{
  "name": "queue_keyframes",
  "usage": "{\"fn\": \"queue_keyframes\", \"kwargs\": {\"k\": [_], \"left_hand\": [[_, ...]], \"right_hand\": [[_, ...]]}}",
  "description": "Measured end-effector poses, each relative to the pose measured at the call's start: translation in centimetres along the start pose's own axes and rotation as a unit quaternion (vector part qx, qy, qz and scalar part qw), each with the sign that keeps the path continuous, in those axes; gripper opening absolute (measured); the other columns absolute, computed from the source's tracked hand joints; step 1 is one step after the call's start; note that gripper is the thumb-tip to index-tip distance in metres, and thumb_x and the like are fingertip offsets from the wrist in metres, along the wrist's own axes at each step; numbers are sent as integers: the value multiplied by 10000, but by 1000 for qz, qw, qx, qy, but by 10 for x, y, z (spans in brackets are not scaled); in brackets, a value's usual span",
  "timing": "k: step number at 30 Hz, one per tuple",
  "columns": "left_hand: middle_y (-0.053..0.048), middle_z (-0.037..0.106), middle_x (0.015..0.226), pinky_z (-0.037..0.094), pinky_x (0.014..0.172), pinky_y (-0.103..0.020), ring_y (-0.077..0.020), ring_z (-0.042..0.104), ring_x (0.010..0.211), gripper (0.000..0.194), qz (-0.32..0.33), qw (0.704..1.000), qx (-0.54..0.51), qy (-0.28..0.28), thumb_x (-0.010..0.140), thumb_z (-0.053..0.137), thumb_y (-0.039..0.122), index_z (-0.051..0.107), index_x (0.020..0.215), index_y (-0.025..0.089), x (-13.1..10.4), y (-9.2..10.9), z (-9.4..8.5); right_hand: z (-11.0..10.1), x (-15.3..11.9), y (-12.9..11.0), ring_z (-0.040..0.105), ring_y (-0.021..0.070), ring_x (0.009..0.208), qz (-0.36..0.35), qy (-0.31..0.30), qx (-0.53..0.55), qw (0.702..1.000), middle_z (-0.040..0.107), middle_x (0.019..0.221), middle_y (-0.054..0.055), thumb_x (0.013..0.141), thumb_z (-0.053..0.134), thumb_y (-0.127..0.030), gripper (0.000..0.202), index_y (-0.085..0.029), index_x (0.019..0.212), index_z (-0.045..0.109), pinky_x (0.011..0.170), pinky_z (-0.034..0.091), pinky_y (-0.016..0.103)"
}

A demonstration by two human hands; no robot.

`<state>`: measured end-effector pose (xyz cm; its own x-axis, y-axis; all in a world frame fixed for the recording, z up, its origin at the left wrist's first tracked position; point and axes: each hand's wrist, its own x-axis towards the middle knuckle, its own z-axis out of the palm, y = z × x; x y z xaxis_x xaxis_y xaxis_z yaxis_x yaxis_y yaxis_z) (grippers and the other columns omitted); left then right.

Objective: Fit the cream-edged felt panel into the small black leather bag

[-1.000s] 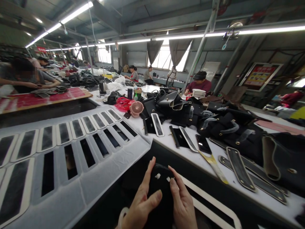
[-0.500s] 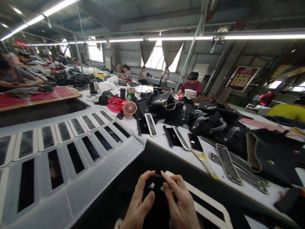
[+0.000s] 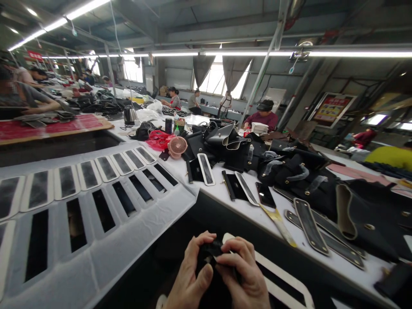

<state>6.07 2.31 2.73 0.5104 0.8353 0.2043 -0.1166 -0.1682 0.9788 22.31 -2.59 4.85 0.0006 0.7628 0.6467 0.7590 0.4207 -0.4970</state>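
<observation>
Low in the middle of the view, my left hand (image 3: 193, 272) curls its fingers over the far edge of a black piece of soft material (image 3: 213, 249), thumb on the near side. My right hand (image 3: 241, 266) pinches the same piece from the right with bent fingers. A small whitish bit shows between the hands on the dark material. Most of the piece blends into the dark background below, so its full shape cannot be made out. Just right of my right hand lies a long cream-edged frame strip (image 3: 283, 279) with a black slot.
At left, a pale panel (image 3: 128, 223) with dark slots carries a row of white-bordered strips (image 3: 66, 183). On the white table stand a pink fan (image 3: 177, 147), a phone (image 3: 265, 194), a yellow-taped tool (image 3: 280, 223), studded straps (image 3: 310, 225) and black leather bag pieces (image 3: 373, 214). Co-workers sit beyond.
My right hand has moved in and over the black piece, its fingers now more bent. The piece looks bunched up between my hands. The camera view has shifted slightly.
</observation>
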Motion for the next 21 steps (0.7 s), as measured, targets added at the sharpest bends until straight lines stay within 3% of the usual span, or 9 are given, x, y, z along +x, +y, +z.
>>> {"fn": "queue_keyframes", "kwargs": {"k": [4, 7, 11, 16, 21], "left_hand": [[-79, 513, 1348, 9, 1175, -532, -301, 359, 1351, 555, 8, 1000, 14, 8, 881, 355, 673, 491, 1238, 270, -2, -2, 1], [-83, 522, 1332, -16, 1170, -542, -305, 380, 1335, 578, 13, 1000, 16, 12, 884, 304, 687, 492, 1233, 265, -3, -2, 2], [-75, 528, 1329, -20, 1173, -529, -298, 375, 1337, 584, 24, 999, 35, 2, 883, 308, 687, 480, 1256, 272, -2, 0, 3], [-61, 530, 1343, -24, 1176, -536, -304, 374, 1337, 598, 17, 999, 50, -1, 865, 339, 700, 487, 1272, 289, -3, 4, 5], [-43, 521, 1358, -16, 1179, -538, -303, 365, 1344, 582, 14, 998, 64, -14, 849, 391, 695, 501, 1276, 315, -4, 8, 5]], "right_hand": [[-3, -6, -4, 520, 221, 1039, -59, -18, -6, 998, 612, 971, 33, 831, 620, -85, 207, -271, 924, 618, 863, 519, 355], [-6, -5, -11, 548, 205, 967, -71, -27, -11, 997, 604, 970, 44, 836, 603, -67, 216, -249, 952, 596, 812, 527, 332], [-10, 4, -19, 576, 174, 871, -17, -51, -21, 998, 599, 973, 49, 851, 561, -67, 168, -223, 903, 526, 725, 527, 282], [-10, 10, -19, 592, 178, 772, 86, -77, -61, 991, 588, 827, 11, 781, 563, -39, 224, -233, 866, 489, 647, 517, 275], [-9, 9, -19, 584, 194, 767, 72, -92, -107, 987, 590, 833, 20, 794, 548, -46, 206, -232, 876, 517, 652, 497, 311]]}}
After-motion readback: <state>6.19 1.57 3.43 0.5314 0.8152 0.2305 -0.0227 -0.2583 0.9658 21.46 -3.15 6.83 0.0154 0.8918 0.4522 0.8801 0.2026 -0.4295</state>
